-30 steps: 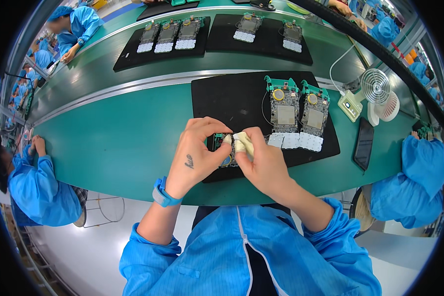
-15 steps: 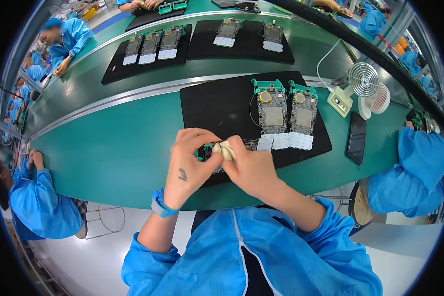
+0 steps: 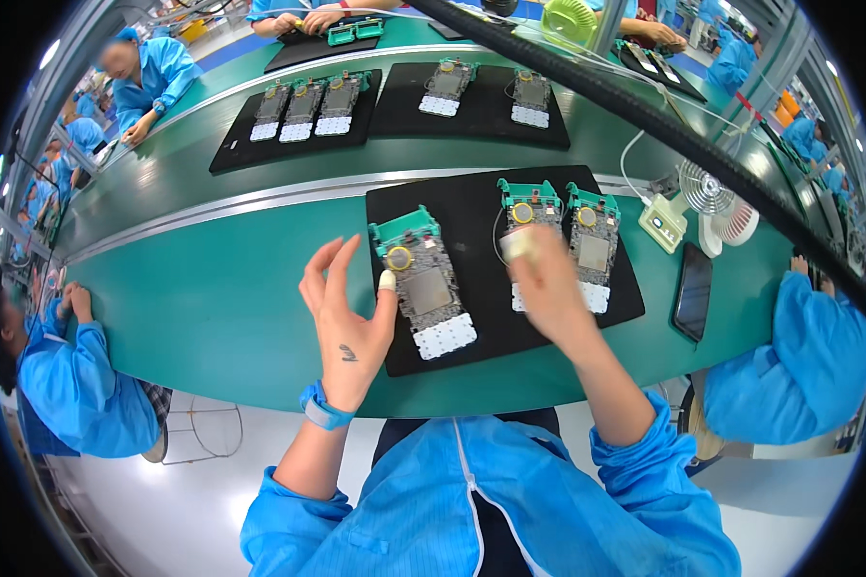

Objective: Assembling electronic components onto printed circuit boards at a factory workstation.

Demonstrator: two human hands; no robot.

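Left hand (image 3: 348, 332), spread wide, beside the left circuit board (image 3: 427, 291) along the left edge of the black mat (image 3: 473, 216); right hand (image 3: 552, 288), blurred, over the middle circuit board (image 3: 540, 214), its grip not discernible.

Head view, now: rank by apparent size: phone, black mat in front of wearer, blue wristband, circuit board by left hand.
1. Black mat
2. Circuit board
3. Phone
4. Blue wristband

Image size only; differing camera distances may mislead.
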